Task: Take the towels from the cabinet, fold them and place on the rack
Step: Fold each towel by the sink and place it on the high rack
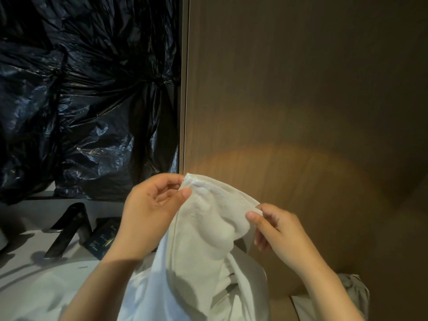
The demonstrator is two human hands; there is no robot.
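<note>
White terry-cloth towel (203, 232) hanging between both raised hands; left hand (152, 205) and right hand (275, 228) pinching its top corners

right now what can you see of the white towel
The white towel looks like soft terry cloth with a stitched hem at its top edge. It is held up before a brown wooden panel, rumpled, the top edge slanting down to the right and the rest hanging in loose folds. The left hand pinches its upper corner; the right hand pinches the edge lower down.
</note>
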